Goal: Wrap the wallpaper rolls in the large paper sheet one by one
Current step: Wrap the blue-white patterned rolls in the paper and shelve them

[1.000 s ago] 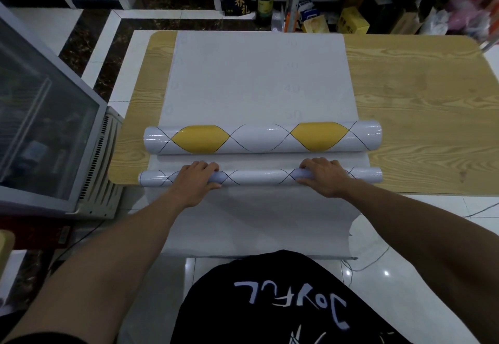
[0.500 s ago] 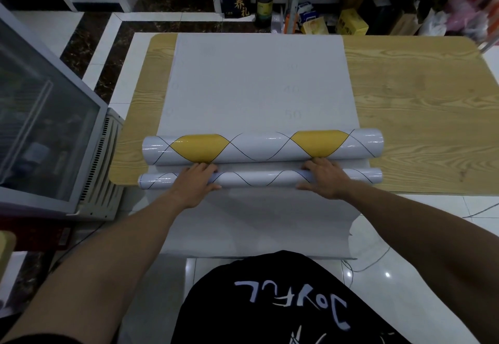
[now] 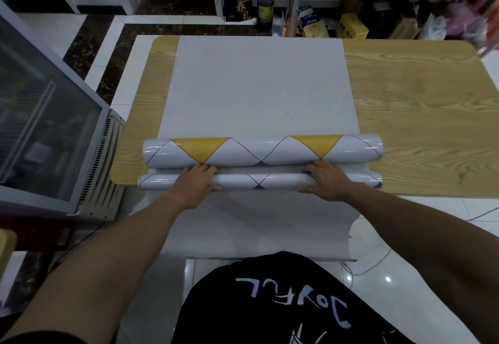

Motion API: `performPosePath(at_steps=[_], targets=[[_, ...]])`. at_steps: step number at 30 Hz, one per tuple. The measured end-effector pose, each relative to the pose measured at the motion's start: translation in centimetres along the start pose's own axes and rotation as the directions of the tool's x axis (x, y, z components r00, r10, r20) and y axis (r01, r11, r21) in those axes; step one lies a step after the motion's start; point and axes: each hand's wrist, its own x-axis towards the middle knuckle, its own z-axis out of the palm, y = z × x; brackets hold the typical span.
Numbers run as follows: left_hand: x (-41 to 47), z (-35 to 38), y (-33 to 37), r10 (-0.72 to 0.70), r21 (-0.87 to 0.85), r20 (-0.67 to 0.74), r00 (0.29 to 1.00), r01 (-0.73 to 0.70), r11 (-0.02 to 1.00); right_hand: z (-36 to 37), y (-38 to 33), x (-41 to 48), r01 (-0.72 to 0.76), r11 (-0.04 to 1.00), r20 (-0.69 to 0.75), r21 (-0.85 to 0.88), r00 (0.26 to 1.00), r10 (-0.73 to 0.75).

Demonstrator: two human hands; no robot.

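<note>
A thick wallpaper roll [image 3: 262, 149], white with yellow diamonds and thin dark lines, lies crosswise on the large pale paper sheet [image 3: 259, 87]. Just in front of it, touching it, lies a thin wallpaper roll [image 3: 259, 180] with the same line pattern. My left hand [image 3: 195, 181] lies over the thin roll's left part, and my right hand [image 3: 326, 180] lies over its right part. On each hand the fingers curl over the top into the gap between the rolls, with the thumb on the near side. The sheet hangs over the table's near edge towards my lap.
The wooden table [image 3: 421, 117] has bare surface to the right of the sheet. A glass-fronted cabinet [image 3: 40, 117] stands close on the left. Boxes [image 3: 351, 29], a bottle [image 3: 266, 9] and shelving stand on the floor beyond the far edge. A cable [image 3: 378, 260] lies on the floor.
The thick roll has turned and come towards me, closing the gap to the thin roll. My hands stay on the thin roll, fingers now reaching the thick one.
</note>
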Motion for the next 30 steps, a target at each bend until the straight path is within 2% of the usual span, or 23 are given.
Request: performPosePath(at_steps=[3, 6, 11, 15, 20, 26, 30], targets=[[0.0, 0.2, -0.4, 0.004, -0.029, -0.013, 1.000, -0.004, 1.000, 0.0, 0.1, -0.2, 0.010, 0.999, 0.031, -0.041, 0.999, -0.009], [-0.1, -0.1, -0.3, 0.012, -0.002, 0.032, 0.999, -0.012, 1.000, 0.0, 0.1, -0.2, -0.008, 0.999, 0.062, -0.044, 0.998, 0.010], [-0.1, -0.9, 0.0, -0.014, -0.069, 0.031, 0.999, 0.016, 0.997, -0.7, 0.2, -0.1, -0.041, 0.996, 0.049, 0.083, 0.998, 0.037], [0.0, -0.3, 0.0, -0.002, -0.045, 0.028, 1.000, 0.003, 0.999, -0.7, 0.2, -0.3, 0.012, 1.000, 0.021, 0.013, 1.000, -0.013], [0.0, 0.2, -0.5, 0.024, -0.054, -0.022, 0.999, -0.026, 0.998, -0.5, 0.5, -0.3, 0.040, 0.992, 0.081, -0.119, 0.996, -0.031], [-0.1, -0.1, -0.2, -0.012, -0.033, 0.007, 1.000, 0.012, 0.999, -1.0, 0.5, -0.2, -0.012, 0.999, 0.059, 0.050, 0.998, 0.009], [0.0, 0.3, -0.1, -0.028, -0.048, 0.002, 1.000, 0.028, 0.998, -0.8, 0.6, -0.2, 0.027, 1.000, 0.065, 0.007, 0.998, -0.028]])
